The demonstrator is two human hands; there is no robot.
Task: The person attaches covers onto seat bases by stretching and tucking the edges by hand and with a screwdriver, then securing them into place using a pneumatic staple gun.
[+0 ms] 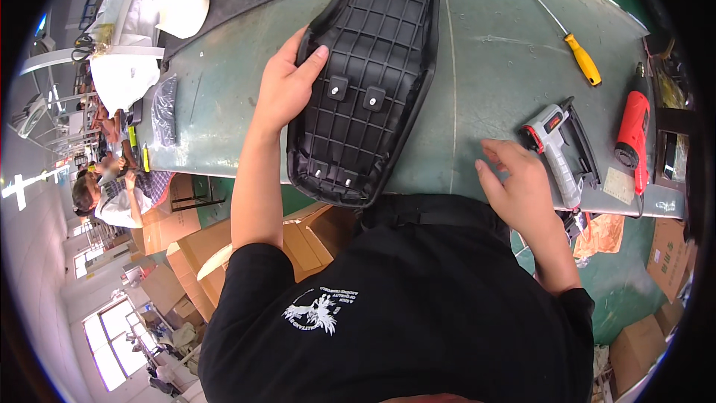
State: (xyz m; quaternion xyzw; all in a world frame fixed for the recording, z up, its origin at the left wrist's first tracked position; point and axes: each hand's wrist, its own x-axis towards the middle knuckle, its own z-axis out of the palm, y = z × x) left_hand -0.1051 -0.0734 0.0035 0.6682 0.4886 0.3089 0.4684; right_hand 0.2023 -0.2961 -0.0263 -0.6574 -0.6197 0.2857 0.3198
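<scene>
A black vehicle seat (365,134) lies with its ribbed plastic underside up, tilted on the green worktable; several metal studs stick out of it. My left hand (289,86) grips its left edge, thumb on the ribbed face and fingers hidden around the rim. Over the table's near edge, right of the seat, my right hand (518,179) hangs empty with its fingers apart and slightly bent. Closest to it is a grey and red staple gun (553,145) lying on the table, not held.
A yellow-handled screwdriver (583,60) and a red heat gun (632,123) lie at the right. Black sheeting (261,0) covers the table's far side. Open cardboard boxes (302,246) stand below the near edge. Another person (123,198) sits at far left.
</scene>
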